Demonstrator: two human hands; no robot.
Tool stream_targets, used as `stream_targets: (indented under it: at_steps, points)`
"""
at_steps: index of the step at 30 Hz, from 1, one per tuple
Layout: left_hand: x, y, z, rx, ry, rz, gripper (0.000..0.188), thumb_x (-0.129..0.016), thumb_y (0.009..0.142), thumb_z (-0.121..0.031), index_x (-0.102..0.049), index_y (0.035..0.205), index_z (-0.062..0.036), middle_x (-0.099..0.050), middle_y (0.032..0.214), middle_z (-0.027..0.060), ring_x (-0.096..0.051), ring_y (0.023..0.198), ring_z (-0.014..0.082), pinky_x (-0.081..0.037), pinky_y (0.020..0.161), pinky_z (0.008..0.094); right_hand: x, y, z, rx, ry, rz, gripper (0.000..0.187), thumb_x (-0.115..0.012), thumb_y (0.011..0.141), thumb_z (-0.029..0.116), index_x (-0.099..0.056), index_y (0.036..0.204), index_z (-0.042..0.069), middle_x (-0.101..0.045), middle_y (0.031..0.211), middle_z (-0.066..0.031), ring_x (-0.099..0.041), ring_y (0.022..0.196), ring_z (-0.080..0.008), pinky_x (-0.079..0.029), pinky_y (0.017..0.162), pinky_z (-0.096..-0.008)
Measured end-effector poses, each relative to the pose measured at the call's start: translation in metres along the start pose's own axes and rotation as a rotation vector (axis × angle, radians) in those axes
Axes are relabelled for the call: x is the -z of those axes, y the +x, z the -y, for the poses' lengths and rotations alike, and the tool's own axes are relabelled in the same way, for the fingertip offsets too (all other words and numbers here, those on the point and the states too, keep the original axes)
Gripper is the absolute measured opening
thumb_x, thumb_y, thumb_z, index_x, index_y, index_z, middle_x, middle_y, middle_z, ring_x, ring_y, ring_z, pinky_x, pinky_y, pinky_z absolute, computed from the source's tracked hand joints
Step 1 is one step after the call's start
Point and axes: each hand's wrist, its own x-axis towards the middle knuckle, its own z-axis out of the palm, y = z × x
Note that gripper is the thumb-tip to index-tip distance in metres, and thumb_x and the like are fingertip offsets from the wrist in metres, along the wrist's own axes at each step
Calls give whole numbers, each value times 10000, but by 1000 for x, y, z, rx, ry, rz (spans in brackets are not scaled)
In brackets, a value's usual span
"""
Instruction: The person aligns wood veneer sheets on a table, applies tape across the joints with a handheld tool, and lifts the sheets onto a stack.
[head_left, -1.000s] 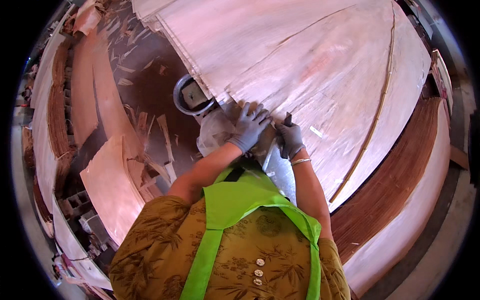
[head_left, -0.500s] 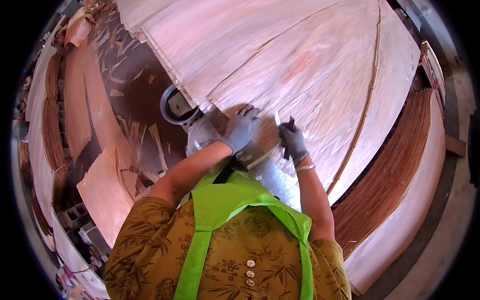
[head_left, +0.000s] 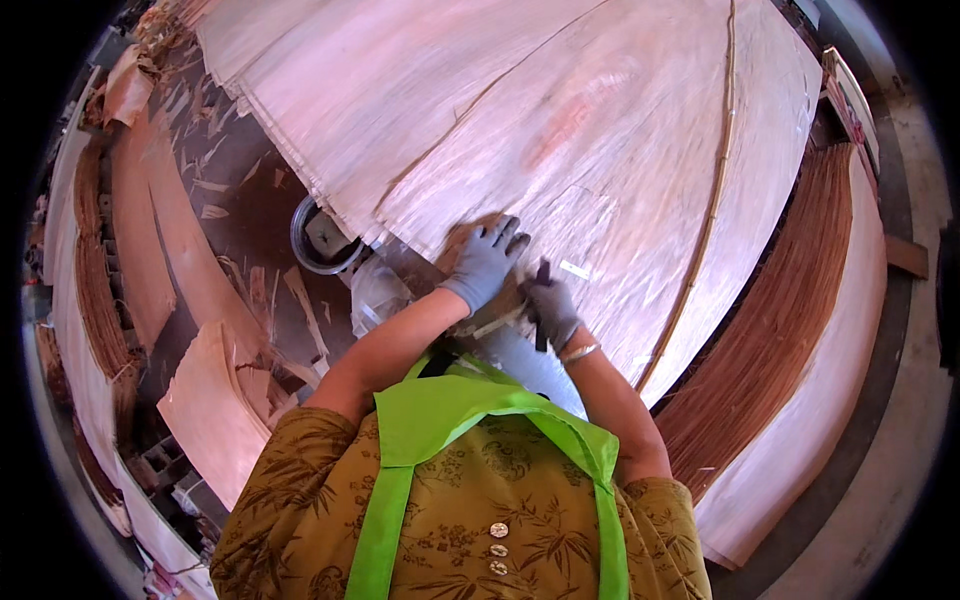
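Observation:
A broad stack of pale wood veneer sheets (head_left: 450, 110) spreads out in front of me. My left hand (head_left: 487, 265), in a grey glove, lies flat on its near edge with the fingers spread. Just right of it, my right hand (head_left: 552, 312), also gloved, is closed around a black-handled knife (head_left: 543, 275); its blade cannot be made out now. A small white strip (head_left: 575, 269) lies on the veneer beside the knife. Below both hands is a shiny metal surface (head_left: 535, 360), partly covered by my green apron (head_left: 490, 420).
A long thin stick (head_left: 712, 205) lies across the veneer on the right. Left of my hands stand a round bucket (head_left: 302, 240) and a clear plastic bag (head_left: 378, 290). Loose veneer pieces (head_left: 215, 385) and scraps lie further left. Another veneer stack (head_left: 770, 330) stands at right.
My right hand with the knife has moved left and nearer to me, closer to my left hand. The left hand stays on the veneer. The whole view has shifted slightly.

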Motion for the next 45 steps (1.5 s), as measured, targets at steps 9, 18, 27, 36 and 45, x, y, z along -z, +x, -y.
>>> stream_targets:
  at_steps: [9, 18, 27, 36, 45]
  points:
    - [33, 51, 21, -11, -115, 51, 441, -460, 825, -198, -486, 1253, -97, -407, 1364, 114, -481, 1112, 214, -388, 830, 378, 58, 72, 83, 244, 64, -24, 150, -625, 819, 200, -601, 800, 53, -491, 580, 7, -422, 411, -94, -332, 365, -257]
    - [-2, 93, 1, -5, 57, 199, 494, -390, 863, -162, -366, 1356, -191, -313, 1440, 32, -389, 1232, 207, -395, 783, 377, 68, 74, 54, 145, 192, -44, 208, -670, 795, 210, -619, 735, 18, -525, 566, -17, -471, 414, -121, -361, 359, -283]
    - [9, 116, 11, 106, -112, 186, 541, -455, 812, -128, -387, 1346, -187, -280, 1455, 42, -437, 1181, 203, -415, 780, 397, 94, 72, 95, 259, 169, -27, 149, -638, 825, 188, -612, 818, 42, -523, 582, -12, -462, 419, -106, -376, 371, -252]
    - [-19, 140, -8, -91, 74, 182, 496, -394, 856, -123, -389, 1345, -201, -301, 1447, 42, -406, 1212, 213, -421, 765, 380, 106, 85, 81, 68, 303, -5, 175, -664, 805, 185, -640, 821, 12, -539, 603, -13, -473, 427, -119, -364, 378, -270]
    - [-17, 147, 4, 127, -254, 39, 538, -484, 780, -61, -452, 1296, -209, -383, 1394, 55, -483, 1131, 243, -420, 810, 410, 135, 76, 80, 222, 220, -84, 166, -647, 821, 182, -624, 873, 26, -530, 598, -9, -479, 422, -109, -400, 379, -251]
